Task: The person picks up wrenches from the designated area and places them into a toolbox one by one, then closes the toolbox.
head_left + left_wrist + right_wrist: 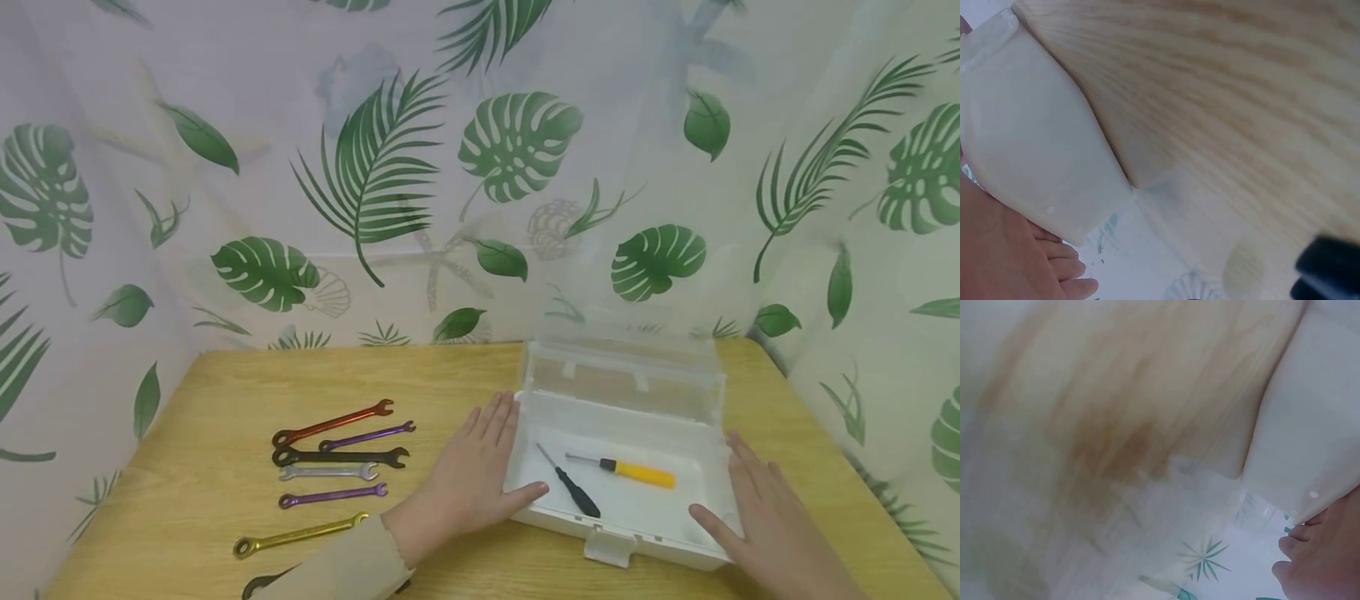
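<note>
A white plastic toolbox (678,533) stands on the table with its clear lid (622,387) tipped back. My left hand (476,475) lies along the box's left side, fingers straight and thumb over the rim. On the opposite side my right hand (776,517) rests the same way, its thumb reaching over the right rim. Inside the box lie a black-handled screwdriver (577,492) and a yellow-handled screwdriver (641,473). In both wrist views the box's outer wall (1035,125) shows beside the hand, with fingertips at its edge.
Left of the box several wrenches lie in a rough column: a red wrench (333,423), purple ones, a black wrench (341,457), a silver wrench (330,472) and a gold wrench (300,536). Another dark wrench (262,583) is partly under my left sleeve. A leaf-print curtain (420,250) hangs behind the table.
</note>
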A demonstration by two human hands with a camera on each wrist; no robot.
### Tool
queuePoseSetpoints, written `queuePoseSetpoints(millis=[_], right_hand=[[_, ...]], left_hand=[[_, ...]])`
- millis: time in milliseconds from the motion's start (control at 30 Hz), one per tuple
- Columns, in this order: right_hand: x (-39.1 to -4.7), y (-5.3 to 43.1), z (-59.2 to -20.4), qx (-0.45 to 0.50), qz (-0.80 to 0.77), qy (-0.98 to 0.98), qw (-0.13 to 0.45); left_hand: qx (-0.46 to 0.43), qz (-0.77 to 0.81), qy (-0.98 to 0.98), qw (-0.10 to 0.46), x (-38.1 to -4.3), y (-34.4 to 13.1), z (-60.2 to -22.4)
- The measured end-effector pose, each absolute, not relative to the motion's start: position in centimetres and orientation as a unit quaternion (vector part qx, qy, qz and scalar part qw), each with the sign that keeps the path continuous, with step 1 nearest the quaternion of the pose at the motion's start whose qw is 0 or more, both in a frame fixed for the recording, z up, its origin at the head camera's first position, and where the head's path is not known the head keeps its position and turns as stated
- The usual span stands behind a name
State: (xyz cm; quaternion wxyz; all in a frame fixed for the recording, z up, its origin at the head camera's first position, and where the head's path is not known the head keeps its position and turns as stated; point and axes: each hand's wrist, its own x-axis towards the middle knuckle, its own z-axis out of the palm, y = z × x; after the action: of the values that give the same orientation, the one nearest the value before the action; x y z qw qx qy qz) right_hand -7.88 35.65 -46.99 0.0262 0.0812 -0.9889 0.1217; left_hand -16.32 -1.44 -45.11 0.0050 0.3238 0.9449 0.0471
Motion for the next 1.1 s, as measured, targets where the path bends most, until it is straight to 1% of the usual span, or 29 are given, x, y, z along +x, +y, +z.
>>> queuePoseSetpoints(millis=[200,267,433,700,733,833,1033,1100], right_hand=[[-8.4,35.7,-46.9,0.103,0.105,-0.988,0.053],[-8.6,35.7,-46.7,0.107,0.105,-0.987,0.054],[-8.9,35.6,-46.3,0.107,0.12,-0.987,0.023],[-9.6,35.2,-46.1,0.144,0.098,-0.984,0.034],[-9.7,35.2,-45.9,0.143,0.094,-0.985,0.027],[-10.1,35.0,-45.7,0.16,0.089,-0.982,0.039],[-10.8,34.4,-45.5,0.176,0.083,-0.98,0.035],[-11.0,34.2,-45.6,0.186,0.08,-0.978,0.043]], left_hand=[[0.326,0.055,0.944,0.012,-16.4,-1.8,-44.9],[0.329,0.056,0.943,0.012,-16.4,-2.0,-44.9],[0.328,0.06,0.943,0.016,-16.1,-2.5,-45.0],[0.32,0.056,0.945,0.021,-15.3,-3.4,-45.3],[0.321,0.053,0.945,0.02,-15.2,-3.5,-45.2],[0.322,0.046,0.945,0.013,-15.1,-4.0,-45.2],[0.322,0.044,0.945,0.01,-14.8,-5.0,-45.3],[0.32,0.048,0.946,0.012,-14.7,-5.2,-45.3]])
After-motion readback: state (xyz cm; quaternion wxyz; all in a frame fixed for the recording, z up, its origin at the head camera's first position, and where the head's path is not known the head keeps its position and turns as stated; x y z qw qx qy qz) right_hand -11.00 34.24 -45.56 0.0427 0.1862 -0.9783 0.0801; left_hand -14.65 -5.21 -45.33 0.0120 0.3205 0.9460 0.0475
